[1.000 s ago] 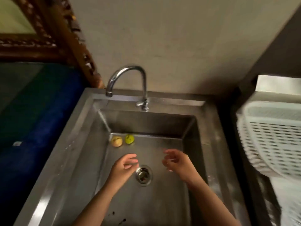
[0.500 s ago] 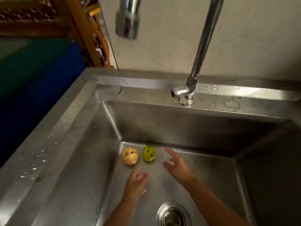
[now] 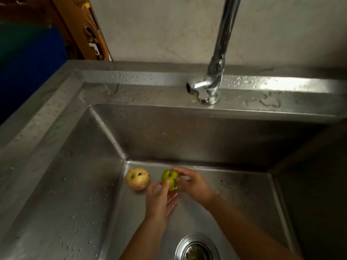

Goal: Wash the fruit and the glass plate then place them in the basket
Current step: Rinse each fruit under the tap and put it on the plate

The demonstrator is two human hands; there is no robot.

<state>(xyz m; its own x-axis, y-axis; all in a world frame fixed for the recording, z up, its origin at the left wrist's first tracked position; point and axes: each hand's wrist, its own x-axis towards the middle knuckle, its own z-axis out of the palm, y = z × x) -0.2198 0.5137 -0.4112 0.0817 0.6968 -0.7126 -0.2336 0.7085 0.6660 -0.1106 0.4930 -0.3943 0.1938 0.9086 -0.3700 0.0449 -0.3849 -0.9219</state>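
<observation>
A green fruit (image 3: pixel 169 178) with dark spots sits near the far left corner of the steel sink's floor. My right hand (image 3: pixel 195 184) wraps its fingers over the fruit's right side. My left hand (image 3: pixel 159 200) touches it from below and the left, thumb against its skin. A pale yellow fruit (image 3: pixel 138 178), also spotted, lies just left of it, apart from both hands. Neither the glass plate nor the basket is in view.
The sink (image 3: pixel 84 166) is deep, with wet walls and a drain (image 3: pixel 196 248) at the near edge. The faucet (image 3: pixel 216 77) rises from the back ledge, its spout out of frame. A blue surface (image 3: pixel 28 62) and a carved wooden frame (image 3: pixel 82 29) lie at the left.
The view has dropped closer into the sink, so the basket is out of frame. Both hands have moved forward from the drain area and closed around the green fruit.
</observation>
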